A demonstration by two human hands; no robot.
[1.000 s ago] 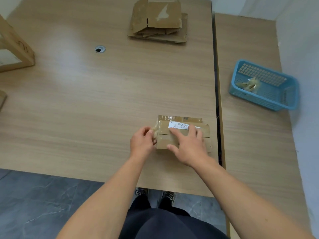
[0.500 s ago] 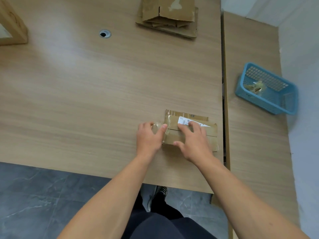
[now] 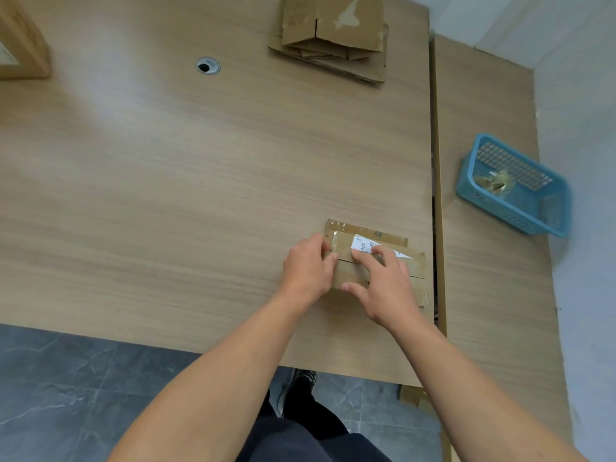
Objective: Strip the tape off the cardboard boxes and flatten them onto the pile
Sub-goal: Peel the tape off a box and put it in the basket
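The small cardboard box [image 3: 375,263] lies flat on the counter [image 3: 200,195] in the lower right of the frame, close to the counter's right edge and within easy reach. The right hand [image 3: 383,286] rests on its top with fingers spread and nearly straight. It holds nothing and seems to press the box down so that it cannot slide. The left hand [image 3: 308,270] curls round the box's left end with the thumb on top, probably working at the end of the glossy tape [image 3: 343,228]; whether any tape is pinched cannot be told.

The pile [image 3: 333,35] of flattened cardboard waits at the top of the frame. A blue basket [image 3: 546,208] at the right holds crumpled scraps, apparently stripped tape.

A white label [image 3: 363,245] on the box reads "065"; its finer print is too small to read.
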